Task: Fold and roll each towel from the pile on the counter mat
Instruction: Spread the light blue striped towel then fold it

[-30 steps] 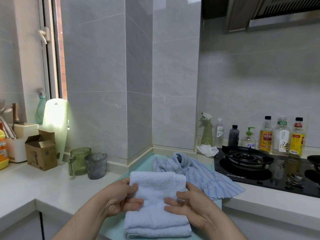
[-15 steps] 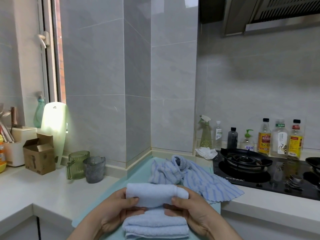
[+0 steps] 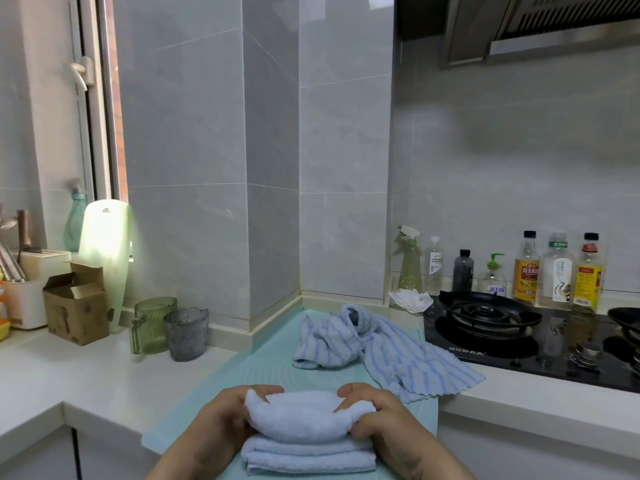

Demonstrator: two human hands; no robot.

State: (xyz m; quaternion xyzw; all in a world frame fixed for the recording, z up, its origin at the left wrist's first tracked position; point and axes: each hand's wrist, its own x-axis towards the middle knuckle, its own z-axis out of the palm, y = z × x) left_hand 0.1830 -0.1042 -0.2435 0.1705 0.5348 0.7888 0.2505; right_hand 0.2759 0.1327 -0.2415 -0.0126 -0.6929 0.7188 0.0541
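Observation:
A plain light blue towel [image 3: 304,424] lies on the teal counter mat [image 3: 263,368] near the front edge. Its far part is wound into a thick roll, and the flat folded layers still show beneath and in front of the roll. My left hand [image 3: 221,420] grips the roll's left end, my right hand [image 3: 377,417] its right end, fingers curled over the top. Further back on the mat sits a crumpled pile of blue-and-white striped towel [image 3: 374,344], with one end spreading toward the stove.
A black gas stove [image 3: 502,327] stands right of the mat, with bottles [image 3: 554,268] along the wall behind it and a crumpled white tissue [image 3: 408,299]. Left of the mat are two glass mugs [image 3: 169,327], a cardboard box [image 3: 74,303] and a utensil holder [image 3: 24,289].
Both hands have rolled the towel toward me, so the roll is thicker and nearer the front edge. Less flat towel shows. The view has tilted slightly upward.

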